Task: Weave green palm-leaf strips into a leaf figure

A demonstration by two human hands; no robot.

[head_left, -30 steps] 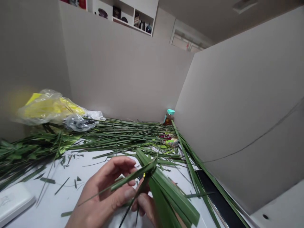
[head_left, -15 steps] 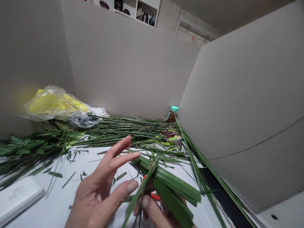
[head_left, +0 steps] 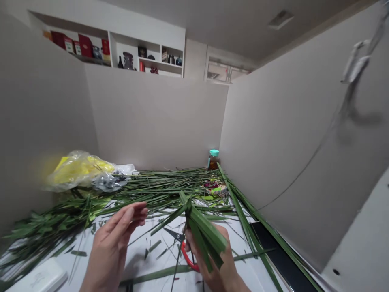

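Note:
My right hand (head_left: 223, 259) grips a folded, knotted bundle of long green leaves (head_left: 209, 235), its strips fanning down over the wrist and one strip pointing left. The fingers around the stem are partly hidden by the leaves. Off to the left, my left hand (head_left: 114, 239) is raised with its fingers loosely bent and nothing visible in them. Red-handled scissors (head_left: 184, 253) with dark blades lie on the white tabletop (head_left: 158, 259), partly behind my right hand.
Long leaves (head_left: 170, 180) cover the table's back, with leafy stems (head_left: 45, 227) on the left. Yellow material in a clear plastic bag (head_left: 80, 168), a teal-lidded jar (head_left: 214, 159), a white box-like device (head_left: 42, 278) and a dark flat object (head_left: 270, 255) surround the work area. Grey partitions (head_left: 158, 117) enclose it.
My head view has tilted up, showing more shelves. My left hand has drawn away from the leaf bundle and its fingers have bent. My right hand has turned the bundle more upright.

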